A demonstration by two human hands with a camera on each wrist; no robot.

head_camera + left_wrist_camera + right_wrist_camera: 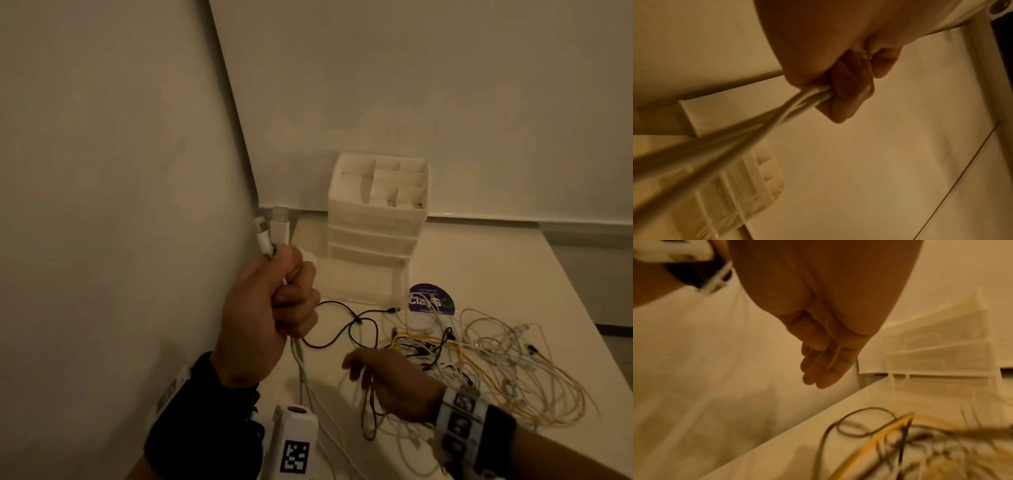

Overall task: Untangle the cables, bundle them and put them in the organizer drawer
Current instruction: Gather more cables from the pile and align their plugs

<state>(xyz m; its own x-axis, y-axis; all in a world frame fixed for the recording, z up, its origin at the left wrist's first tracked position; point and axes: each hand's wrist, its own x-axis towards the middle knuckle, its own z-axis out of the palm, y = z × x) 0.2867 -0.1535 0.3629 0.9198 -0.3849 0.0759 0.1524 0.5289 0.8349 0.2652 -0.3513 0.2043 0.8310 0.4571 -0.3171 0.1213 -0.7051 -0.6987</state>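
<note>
My left hand point(274, 301) is raised in a fist and grips a white cable point(301, 370). Its two plug ends point(272, 233) stick up above the thumb, and the strands hang down to the table. In the left wrist view the curled fingers point(846, 91) clamp the white strands point(748, 134). My right hand point(383, 380) hovers low over the tangle of white, yellow and black cables point(479, 356), fingers relaxed and holding nothing. The right wrist view shows the same loose fingers point(822, 369). The white organizer point(376, 219) stands at the back, its bottom drawer point(359, 284) pulled out.
A wall point(120, 205) runs close along the left of the white table point(513, 267). A round purple sticker point(430, 298) lies beside the open drawer. A black cable point(342, 325) loops between my hands. The table's right edge drops off at the far right.
</note>
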